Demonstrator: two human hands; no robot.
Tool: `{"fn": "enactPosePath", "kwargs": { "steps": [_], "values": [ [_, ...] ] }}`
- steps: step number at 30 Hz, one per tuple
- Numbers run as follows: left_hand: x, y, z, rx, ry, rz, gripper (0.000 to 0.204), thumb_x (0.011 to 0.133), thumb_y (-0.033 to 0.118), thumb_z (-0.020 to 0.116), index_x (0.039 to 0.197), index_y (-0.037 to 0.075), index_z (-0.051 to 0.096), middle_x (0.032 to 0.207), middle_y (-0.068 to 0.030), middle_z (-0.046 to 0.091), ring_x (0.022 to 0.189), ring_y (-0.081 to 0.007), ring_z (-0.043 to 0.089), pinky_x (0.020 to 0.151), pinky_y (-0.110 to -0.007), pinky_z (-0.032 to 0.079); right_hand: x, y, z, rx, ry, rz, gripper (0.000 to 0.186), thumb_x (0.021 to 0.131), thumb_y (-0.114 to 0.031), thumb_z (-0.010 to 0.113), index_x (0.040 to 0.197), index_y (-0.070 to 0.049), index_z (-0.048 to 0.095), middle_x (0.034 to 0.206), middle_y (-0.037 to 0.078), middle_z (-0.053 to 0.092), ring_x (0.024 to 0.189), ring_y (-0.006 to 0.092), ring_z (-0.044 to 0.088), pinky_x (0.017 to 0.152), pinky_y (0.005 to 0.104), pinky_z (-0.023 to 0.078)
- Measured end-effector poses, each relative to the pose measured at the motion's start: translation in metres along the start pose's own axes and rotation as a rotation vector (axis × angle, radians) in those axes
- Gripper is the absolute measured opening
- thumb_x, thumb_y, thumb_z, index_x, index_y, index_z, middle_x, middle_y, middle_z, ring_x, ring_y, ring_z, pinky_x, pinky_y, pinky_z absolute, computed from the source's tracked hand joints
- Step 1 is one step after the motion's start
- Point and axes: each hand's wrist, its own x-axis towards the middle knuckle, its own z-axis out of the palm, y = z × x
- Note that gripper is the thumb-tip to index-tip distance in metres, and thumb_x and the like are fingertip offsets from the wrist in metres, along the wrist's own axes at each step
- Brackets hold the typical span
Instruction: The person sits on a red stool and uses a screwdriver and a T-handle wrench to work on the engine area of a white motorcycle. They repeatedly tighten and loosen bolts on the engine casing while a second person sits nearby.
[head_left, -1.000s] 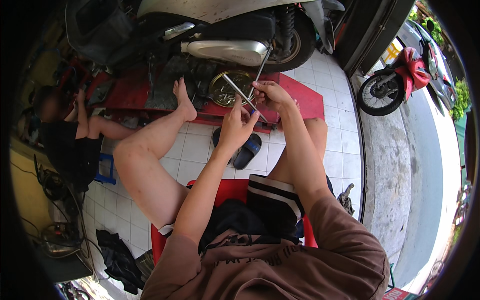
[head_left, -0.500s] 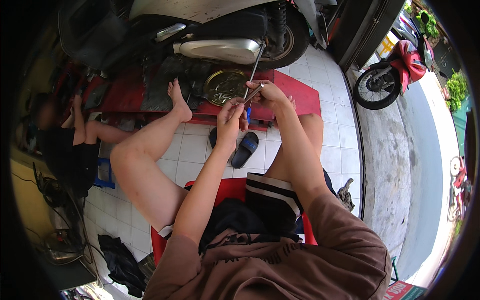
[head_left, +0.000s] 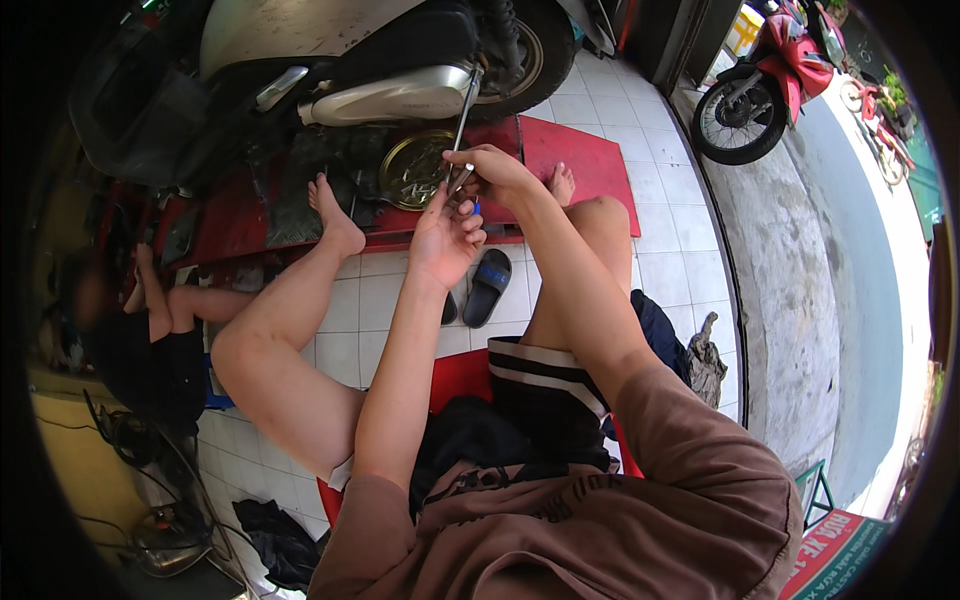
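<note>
Both my hands meet in front of the motorbike. A long thin metal rod (head_left: 463,120) slants up from them towards the silver cover (head_left: 392,100) on the bike's side. My right hand (head_left: 497,172) is closed round the rod's lower part and a short metal bar (head_left: 464,176) that crosses it. My left hand (head_left: 446,240), palm turned up with curled fingers, grips just below, thumb against the metal. Something blue (head_left: 476,208) peeks out by its fingertips; the rest is hidden. Behind the hands lies a round golden tray (head_left: 391,190) holding small metal parts.
The bike stands over a red platform (head_left: 585,160), where my bare feet rest. Black slippers (head_left: 488,290) lie on white floor tiles below. Another person (head_left: 150,340) sits at the left. A red motorbike (head_left: 750,105) is parked at the right; a gnarled wooden piece (head_left: 707,365) stands by my leg.
The view has shifted, so most things sit further left and higher. My left hand has rolled palm-up, its fingers now curled. Both hands stay at the metal rod.
</note>
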Motion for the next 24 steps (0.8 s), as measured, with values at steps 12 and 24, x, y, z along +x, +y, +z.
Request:
{"fn": "enactPosePath", "kwargs": {
  "steps": [12,24],
  "values": [
    [0.022,-0.006,-0.042,1.181,0.340,0.772,0.037,0.084,0.007,0.066,0.115,0.000,0.048,0.088,-0.0052,0.062,0.073,-0.0085,0.059,0.058,-0.022,0.048,0.000,0.001,0.002,-0.143,-0.016,-0.010,0.017,0.086,-0.018,0.065,0.077,-0.004,0.062,0.066,0.000,0.052,0.054,0.0071,0.041,0.046,0.0224,0.033],
    [0.010,-0.006,-0.041,1.565,0.393,0.772,0.029,0.080,0.018,0.070,0.099,-0.002,0.060,0.083,-0.0095,0.067,0.063,-0.0141,0.062,0.060,-0.028,0.048,0.008,0.004,-0.002,-0.285,0.128,0.035,0.019,0.087,-0.020,0.062,0.081,-0.003,0.064,0.067,0.002,0.056,0.053,0.0090,0.044,0.045,0.0241,0.035]
  ]
}}
